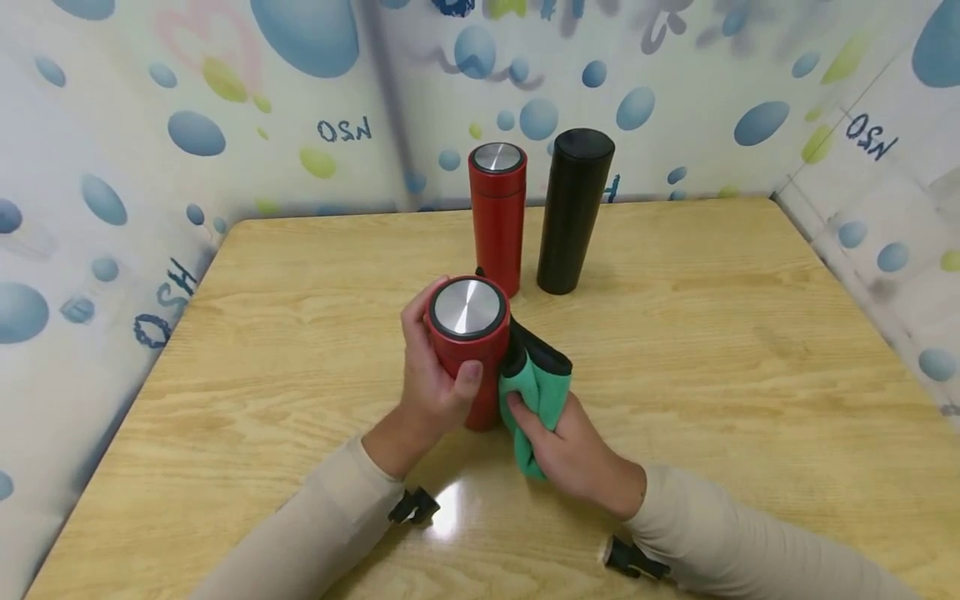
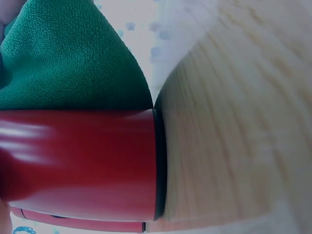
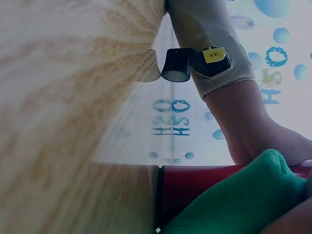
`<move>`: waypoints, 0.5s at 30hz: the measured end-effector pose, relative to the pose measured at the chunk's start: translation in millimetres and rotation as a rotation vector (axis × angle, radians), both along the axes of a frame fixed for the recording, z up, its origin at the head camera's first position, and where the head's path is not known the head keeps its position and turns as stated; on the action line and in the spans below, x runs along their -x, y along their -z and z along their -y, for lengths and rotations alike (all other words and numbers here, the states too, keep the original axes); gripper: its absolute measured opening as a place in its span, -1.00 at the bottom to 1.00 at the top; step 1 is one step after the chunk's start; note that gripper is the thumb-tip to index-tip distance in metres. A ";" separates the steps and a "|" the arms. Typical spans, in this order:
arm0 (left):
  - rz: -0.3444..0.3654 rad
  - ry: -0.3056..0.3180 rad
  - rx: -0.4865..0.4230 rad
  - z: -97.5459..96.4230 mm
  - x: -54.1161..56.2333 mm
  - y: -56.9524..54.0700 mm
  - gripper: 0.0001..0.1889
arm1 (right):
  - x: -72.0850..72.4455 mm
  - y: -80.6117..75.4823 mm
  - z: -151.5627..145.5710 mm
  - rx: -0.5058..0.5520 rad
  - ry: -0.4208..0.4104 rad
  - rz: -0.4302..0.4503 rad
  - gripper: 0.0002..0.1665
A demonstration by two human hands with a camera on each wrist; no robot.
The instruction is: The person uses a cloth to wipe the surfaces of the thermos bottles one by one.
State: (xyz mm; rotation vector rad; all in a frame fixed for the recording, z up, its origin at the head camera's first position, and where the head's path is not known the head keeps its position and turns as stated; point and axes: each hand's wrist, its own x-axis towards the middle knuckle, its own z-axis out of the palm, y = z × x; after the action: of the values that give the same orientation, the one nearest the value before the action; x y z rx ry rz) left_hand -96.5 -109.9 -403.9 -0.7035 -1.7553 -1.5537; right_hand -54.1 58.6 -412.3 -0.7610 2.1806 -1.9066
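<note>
Beige sleeves [image 1: 300, 521] reach in from the near side, a small black camera [image 1: 633, 560] at each wrist. Just beyond, on the right, the right hand [image 1: 581, 454] has its fingers bunched round a folded green cloth [image 1: 551, 392] with black edging, and that cloth lies against the right side of a red flask [image 1: 489, 367]. Over on the left, the left hand [image 1: 431, 392] wraps the flask's upper part, thumb across the near face, other fingers partly out of sight behind: presumably a bracing hold, so it won't twist or tip under the cloth. Upright it stands on the wood-grain bench [image 1: 337, 317], silver-topped lid [image 1: 469, 307] facing up. Farther back, a second red flask [image 1: 498, 225] and, just right, a black flask [image 1: 576, 212], both upright, untouched, seemingly set there to leave elbow room. Farthest off, a bubble-print wall covering [image 1: 405, 83].
</note>
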 end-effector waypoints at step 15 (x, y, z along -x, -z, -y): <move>0.134 0.063 0.023 -3.2 -8.4 1.0 -0.01 | -7.7 2.4 -4.7 0.152 0.118 -0.187 -0.74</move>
State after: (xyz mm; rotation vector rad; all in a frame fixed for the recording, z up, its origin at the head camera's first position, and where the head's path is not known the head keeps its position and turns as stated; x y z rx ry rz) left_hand -88.0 -106.7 -404.9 -0.6860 -1.8671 -1.6595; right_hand -46.4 63.3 -414.8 -0.8866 2.2529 -2.1605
